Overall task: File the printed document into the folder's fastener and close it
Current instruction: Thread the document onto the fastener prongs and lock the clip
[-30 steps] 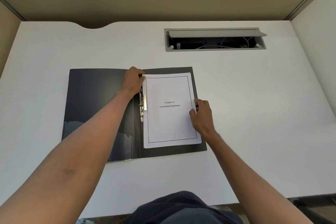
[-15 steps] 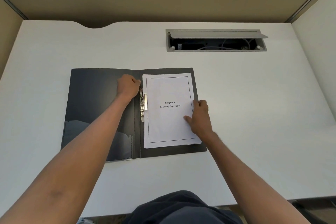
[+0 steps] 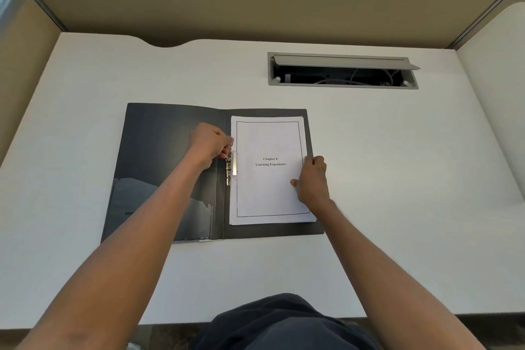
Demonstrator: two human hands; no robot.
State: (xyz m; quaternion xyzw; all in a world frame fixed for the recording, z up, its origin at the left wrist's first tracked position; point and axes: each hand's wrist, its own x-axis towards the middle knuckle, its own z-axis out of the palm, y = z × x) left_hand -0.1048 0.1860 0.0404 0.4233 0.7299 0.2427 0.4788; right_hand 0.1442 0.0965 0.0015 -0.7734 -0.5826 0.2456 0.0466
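A black folder (image 3: 159, 150) lies open and flat on the white desk. The printed document (image 3: 267, 187), a white stack titled "Chapter 6 Learning Experience", rests on the folder's right half. A metal fastener (image 3: 230, 169) runs along the spine at the paper's left edge. My left hand (image 3: 208, 143) has its fingers closed on the top end of the fastener. My right hand (image 3: 312, 179) presses on the document's right edge, thumb on the page, fingers curled over the side.
An open grey cable tray (image 3: 342, 85) with wires is set into the desk behind and to the right. Brown partition walls stand at the back and left; a white panel stands on the right. The desk's front edge is near my body.
My left hand slid down the spine from the document's top left corner onto the top of the fastener. My right hand shifted slightly inward on the page edge. The camera pitched up a little.
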